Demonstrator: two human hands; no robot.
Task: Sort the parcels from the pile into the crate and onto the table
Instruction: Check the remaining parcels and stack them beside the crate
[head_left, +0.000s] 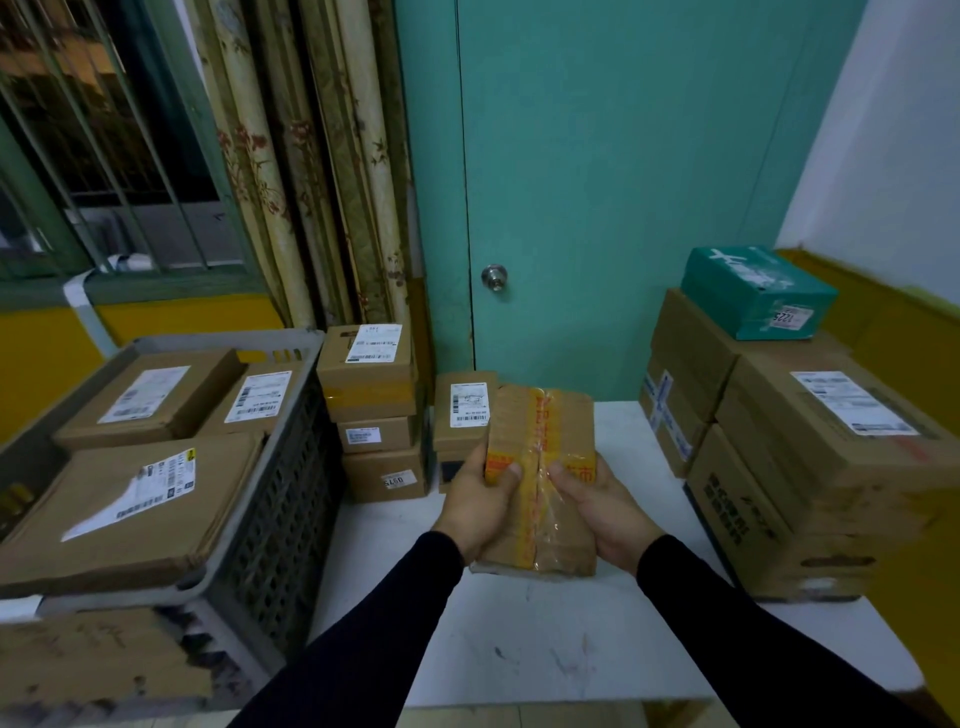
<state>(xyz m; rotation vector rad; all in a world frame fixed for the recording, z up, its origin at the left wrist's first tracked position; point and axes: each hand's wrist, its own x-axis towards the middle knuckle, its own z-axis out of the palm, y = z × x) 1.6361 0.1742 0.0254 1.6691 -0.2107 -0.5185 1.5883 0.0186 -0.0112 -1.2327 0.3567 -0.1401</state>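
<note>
Both hands wrapped round a taped parcel (540, 467) over the table (545, 649): left hand (480, 504), right hand (605, 506), thumbs on top.

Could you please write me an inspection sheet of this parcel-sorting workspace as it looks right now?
Surface: white table, scuffed, bare in front of the hands.
Job's things: taped parcel held above the table; grey crate to the left with labelled flat parcels on top; small box stack at the table's back; large cartons on the right, green box on top.
Clutter: nothing seen.
Grippers: left hand and right hand both grip the taped parcel.
Cables: nothing seen.
Surroundings: teal door, curtain, barred window.
</note>
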